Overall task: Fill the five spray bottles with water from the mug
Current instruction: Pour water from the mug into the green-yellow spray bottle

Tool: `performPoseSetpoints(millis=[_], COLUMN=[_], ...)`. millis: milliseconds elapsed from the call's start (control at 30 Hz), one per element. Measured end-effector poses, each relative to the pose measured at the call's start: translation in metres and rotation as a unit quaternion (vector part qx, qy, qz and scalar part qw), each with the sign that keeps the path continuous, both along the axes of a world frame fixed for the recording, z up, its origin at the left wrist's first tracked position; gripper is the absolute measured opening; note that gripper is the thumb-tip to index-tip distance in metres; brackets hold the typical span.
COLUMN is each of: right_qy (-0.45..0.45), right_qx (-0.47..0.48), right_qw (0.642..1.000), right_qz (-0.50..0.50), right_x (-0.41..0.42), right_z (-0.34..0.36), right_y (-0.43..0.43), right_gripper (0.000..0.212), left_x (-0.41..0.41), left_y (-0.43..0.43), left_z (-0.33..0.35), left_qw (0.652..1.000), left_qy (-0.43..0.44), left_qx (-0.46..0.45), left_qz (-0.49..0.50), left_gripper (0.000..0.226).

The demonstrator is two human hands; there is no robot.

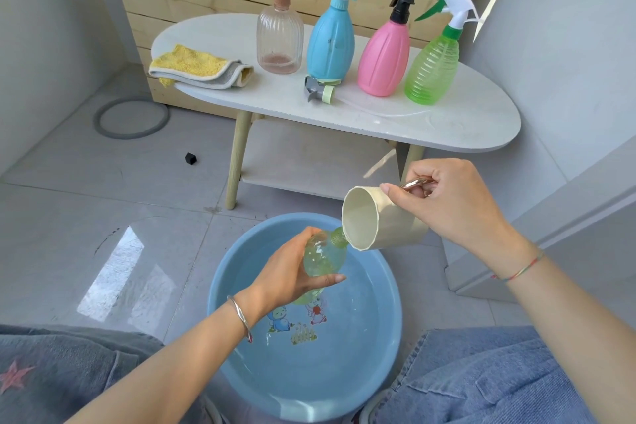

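Desk (447, 120): white oval top, beyond the basin.
Basin (361, 354): blue, on the floor between the person's knees; holds water.
Blue bottle (331, 41): upright on the desk, spray head on, second from left.
Pink bottle (383, 58): upright, spray head on, just right of the blue bottle.
Green bottle (432, 72): upright, spray head on, right end of the row.
Clear bottle (279, 41): upright, spray head on, left end of the row.
Cloth (199, 65): yellow and grey, folded, on the desk's left end.
Mug (389, 224): cream, tipped on its side, lip at the held bottle's neck.
Held bottle (323, 258): pale green, no spray head, tilted over the basin, open neck toward the mug.
Right grip (454, 203): fingers curled round the mug's handle, thumb on the mug's wall.
Left grip (285, 272): wrapped round the held bottle's body.
Spray head (318, 90): loose, lying on the desk in front of the blue bottle.
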State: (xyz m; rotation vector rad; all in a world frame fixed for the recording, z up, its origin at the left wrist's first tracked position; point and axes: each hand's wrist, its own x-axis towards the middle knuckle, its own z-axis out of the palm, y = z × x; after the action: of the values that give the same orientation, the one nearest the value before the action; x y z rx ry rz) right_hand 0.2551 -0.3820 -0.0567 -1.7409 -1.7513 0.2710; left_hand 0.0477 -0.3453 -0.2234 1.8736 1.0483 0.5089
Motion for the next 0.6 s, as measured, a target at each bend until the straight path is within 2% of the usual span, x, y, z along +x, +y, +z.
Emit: performPoseSetpoints(millis=[267, 600], right_qy=[-0.014, -0.047], right_qx=[0.014, 0.027], right_qw=[1.000, 0.998], right_qz=[0.013, 0.031], right_x=[-0.0014, -0.0017], right_z=[-0.0014, -0.0014], right_y=[-0.0012, -0.0005], right_gripper=[0.043, 0.045], left_x=[0.0003, -0.0001], left_y=[-0.0006, -0.0003], left_z=[-0.0005, -0.0023], left_qw=[1.000, 1.000], left_qy=[-0.002, -0.012], left_qx=[-0.001, -0.010], left_qz=[-0.006, 0.000], left_gripper=[0.070, 0.066])
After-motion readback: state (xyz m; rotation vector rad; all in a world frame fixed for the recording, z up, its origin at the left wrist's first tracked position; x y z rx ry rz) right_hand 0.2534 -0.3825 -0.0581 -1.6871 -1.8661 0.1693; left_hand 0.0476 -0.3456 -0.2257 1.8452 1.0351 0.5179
